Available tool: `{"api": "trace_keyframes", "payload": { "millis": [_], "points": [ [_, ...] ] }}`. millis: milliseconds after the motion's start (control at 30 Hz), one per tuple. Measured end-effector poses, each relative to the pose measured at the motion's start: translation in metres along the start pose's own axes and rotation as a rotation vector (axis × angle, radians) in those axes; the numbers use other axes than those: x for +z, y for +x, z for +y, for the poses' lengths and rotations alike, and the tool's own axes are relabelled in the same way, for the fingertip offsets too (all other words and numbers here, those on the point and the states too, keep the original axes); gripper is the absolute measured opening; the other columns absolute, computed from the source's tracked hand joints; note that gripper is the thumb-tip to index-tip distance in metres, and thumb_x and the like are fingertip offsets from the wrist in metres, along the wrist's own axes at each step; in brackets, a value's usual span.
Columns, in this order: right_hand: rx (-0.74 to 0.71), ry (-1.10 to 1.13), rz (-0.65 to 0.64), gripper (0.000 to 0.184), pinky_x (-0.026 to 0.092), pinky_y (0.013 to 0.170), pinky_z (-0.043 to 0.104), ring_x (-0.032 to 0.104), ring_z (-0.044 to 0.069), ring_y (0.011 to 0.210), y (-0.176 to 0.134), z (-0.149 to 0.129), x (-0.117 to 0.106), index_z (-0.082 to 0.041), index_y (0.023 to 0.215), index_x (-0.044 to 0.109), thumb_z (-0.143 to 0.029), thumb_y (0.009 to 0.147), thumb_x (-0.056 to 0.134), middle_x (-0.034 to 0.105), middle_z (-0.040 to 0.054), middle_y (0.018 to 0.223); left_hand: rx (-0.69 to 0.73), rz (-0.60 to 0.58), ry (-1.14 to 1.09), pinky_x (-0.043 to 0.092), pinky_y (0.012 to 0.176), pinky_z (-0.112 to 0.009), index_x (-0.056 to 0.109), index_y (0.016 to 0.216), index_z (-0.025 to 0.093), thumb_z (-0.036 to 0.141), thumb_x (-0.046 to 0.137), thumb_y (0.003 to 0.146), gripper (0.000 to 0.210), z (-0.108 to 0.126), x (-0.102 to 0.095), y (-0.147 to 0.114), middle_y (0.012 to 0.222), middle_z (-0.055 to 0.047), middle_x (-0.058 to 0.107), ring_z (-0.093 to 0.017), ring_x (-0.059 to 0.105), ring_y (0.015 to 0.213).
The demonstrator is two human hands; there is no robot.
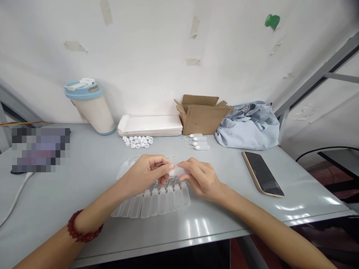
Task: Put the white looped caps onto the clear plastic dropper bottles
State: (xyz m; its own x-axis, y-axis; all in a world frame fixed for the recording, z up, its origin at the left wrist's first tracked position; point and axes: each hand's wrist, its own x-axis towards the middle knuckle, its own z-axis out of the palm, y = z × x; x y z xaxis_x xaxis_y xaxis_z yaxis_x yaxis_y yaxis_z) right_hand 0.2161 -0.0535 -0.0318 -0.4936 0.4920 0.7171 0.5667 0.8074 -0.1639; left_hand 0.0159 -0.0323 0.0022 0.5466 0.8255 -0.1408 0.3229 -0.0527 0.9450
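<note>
Over the middle of the table, a small translucent plastic bottle [178, 171] lies sideways between my two hands. My right hand [204, 178] grips its body with thumb and fingers closed. At the neck end, my left hand [155, 169] pinches the white cap; the fingers partly hide it. Below the hands, several similar squeeze bottles [162, 201] lie in a row, necks pointing away from me, with thin white cords at their tops. Behind my left hand more such bottles [122, 170] are partly covered. Several loose white caps [137, 141] are gathered farther back.
Several small capped bottles [200, 143] lie before an open cardboard box [202, 119]. Beside it are stacked white envelopes [151, 125], a blue-lidded tumbler [92, 110] and a bunched light-blue cloth [249, 129]. A phone [263, 173] lies right; a blurred-out device with a cable [17, 198] lies left.
</note>
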Motion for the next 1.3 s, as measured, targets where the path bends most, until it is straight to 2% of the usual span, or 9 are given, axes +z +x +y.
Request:
{"api": "trace_keyframes", "payload": {
  "millis": [233, 433, 533, 667, 867, 967, 1100, 1200, 1300],
  "points": [
    [-0.056, 0.015, 0.078, 0.017, 0.047, 0.056, 0.023, 0.060, 0.015, 0.070, 0.003, 0.005, -0.001, -0.014, 0.108, 0.053, -0.016, 0.092, 0.047, 0.064, 0.0091, 0.082, -0.025, -0.120, -0.091, 0.045, 0.053, -0.024, 0.056, 0.063, 0.016, 0.052, 0.044, 0.088, 0.046, -0.001, 0.001, 0.001, 0.060, 0.001, 0.057, -0.011, 0.054, 0.050],
    [0.036, 0.072, 0.053, 0.019, 0.038, 0.047, 0.023, 0.048, 0.013, 0.053, 0.000, 0.003, -0.002, -0.014, 0.104, 0.056, -0.026, 0.094, 0.046, 0.056, 0.0021, 0.066, 0.105, 0.042, 0.084, 0.041, 0.050, -0.021, 0.053, 0.060, 0.017, 0.043, 0.047, 0.089, 0.040, 0.001, 0.006, -0.004, 0.052, 0.003, 0.055, -0.010, 0.050, 0.049],
    [0.180, 0.237, -0.019, 0.023, 0.040, 0.052, 0.023, 0.050, 0.012, 0.057, 0.001, 0.001, -0.004, -0.015, 0.098, 0.058, -0.031, 0.095, 0.042, 0.056, 0.0021, 0.068, 0.218, 0.148, 0.273, 0.037, 0.048, -0.021, 0.055, 0.062, 0.017, 0.038, 0.047, 0.090, 0.035, 0.002, 0.010, -0.005, 0.056, 0.002, 0.056, -0.010, 0.049, 0.051],
    [0.448, 0.543, -0.111, 0.027, 0.041, 0.057, 0.024, 0.052, 0.012, 0.062, 0.004, -0.001, -0.008, -0.016, 0.089, 0.062, -0.036, 0.093, 0.045, 0.058, 0.0016, 0.070, 0.352, 0.202, 0.435, 0.036, 0.053, -0.023, 0.060, 0.072, 0.018, 0.035, 0.044, 0.091, 0.030, 0.001, 0.013, -0.006, 0.062, 0.001, 0.058, -0.011, 0.049, 0.056],
    [0.750, 1.010, -0.176, 0.032, 0.023, 0.045, 0.022, 0.028, 0.007, 0.047, 0.007, 0.002, -0.008, -0.014, 0.080, 0.061, -0.045, 0.085, 0.055, 0.035, -0.0060, 0.053, 0.474, 0.248, 0.519, 0.036, 0.055, -0.024, 0.060, 0.075, 0.018, 0.030, 0.045, 0.092, 0.026, -0.003, 0.014, -0.006, 0.061, 0.001, 0.057, -0.012, 0.046, 0.056],
    [0.838, 1.106, -0.215, 0.035, 0.019, 0.044, 0.022, 0.025, 0.007, 0.046, 0.006, 0.006, -0.006, -0.014, 0.074, 0.059, -0.047, 0.082, 0.057, 0.033, -0.0066, 0.052, 0.509, 0.262, 0.539, 0.036, 0.054, -0.023, 0.060, 0.074, 0.018, 0.029, 0.045, 0.091, 0.025, -0.007, 0.014, -0.005, 0.061, 0.001, 0.056, -0.011, 0.046, 0.055],
    [0.843, 1.105, -0.257, 0.035, 0.020, 0.046, 0.023, 0.028, 0.007, 0.048, 0.007, 0.008, -0.006, -0.014, 0.069, 0.056, -0.045, 0.084, 0.057, 0.035, -0.0060, 0.052, 0.461, 0.218, 0.508, 0.037, 0.054, -0.022, 0.060, 0.075, 0.017, 0.030, 0.046, 0.090, 0.024, -0.008, 0.012, -0.003, 0.064, 0.000, 0.058, -0.011, 0.049, 0.057],
    [0.841, 1.073, -0.280, 0.034, 0.022, 0.048, 0.023, 0.029, 0.007, 0.049, 0.008, 0.010, -0.005, -0.013, 0.076, 0.059, -0.046, 0.085, 0.055, 0.035, -0.0060, 0.054, 0.365, 0.179, 0.494, 0.038, 0.053, -0.021, 0.062, 0.077, 0.018, 0.035, 0.047, 0.090, 0.026, -0.006, 0.006, 0.000, 0.068, -0.001, 0.061, -0.013, 0.053, 0.061],
    [0.824, 0.974, -0.204, 0.034, 0.028, 0.050, 0.024, 0.034, 0.008, 0.049, 0.009, 0.019, -0.006, -0.014, 0.076, 0.058, -0.047, 0.085, 0.054, 0.038, -0.0057, 0.054, 0.269, 0.204, 0.530, 0.042, 0.058, -0.024, 0.064, 0.083, 0.019, 0.040, 0.044, 0.090, 0.030, -0.007, -0.006, 0.005, 0.082, -0.003, 0.067, -0.017, 0.058, 0.074]
  ]
}}
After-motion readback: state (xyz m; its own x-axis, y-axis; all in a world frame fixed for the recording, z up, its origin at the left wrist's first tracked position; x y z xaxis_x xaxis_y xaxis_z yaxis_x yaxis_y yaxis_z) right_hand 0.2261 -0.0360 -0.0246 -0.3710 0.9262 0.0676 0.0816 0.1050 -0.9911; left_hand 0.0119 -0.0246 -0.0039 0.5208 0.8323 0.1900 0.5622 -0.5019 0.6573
